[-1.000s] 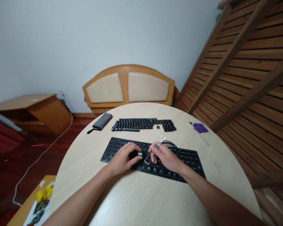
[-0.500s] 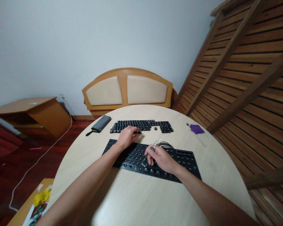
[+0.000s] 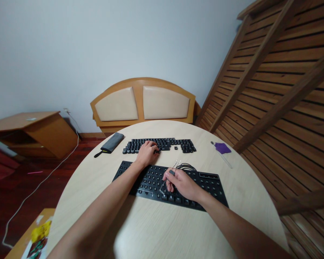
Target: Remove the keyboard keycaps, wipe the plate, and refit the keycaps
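Observation:
A black keyboard base (image 3: 205,185) with most keycaps off lies in front of me on a round table (image 3: 162,230). Behind it lie rows of loose black keycaps (image 3: 172,144). My left hand (image 3: 146,153) reaches over the base to those rows, its fingers curled down on the keycaps near the middle. My right hand (image 3: 179,184) rests on the base, closed around a wire keycap puller (image 3: 169,177) whose loops stick out both ways. A single keycap (image 3: 175,148) sits apart by the rows.
A grey pouch (image 3: 112,142) lies at the table's back left. A purple-handled tool (image 3: 221,149) lies at the right. A coiled black cable (image 3: 187,166) sits behind the keyboard. A wooden headboard (image 3: 143,102) stands beyond the table and slatted wooden frames (image 3: 272,90) lean at the right.
My left hand left the keyboard base, carrying a keycap, and reached forward to the rows of loose keycaps. My right hand stayed on the base with the puller.

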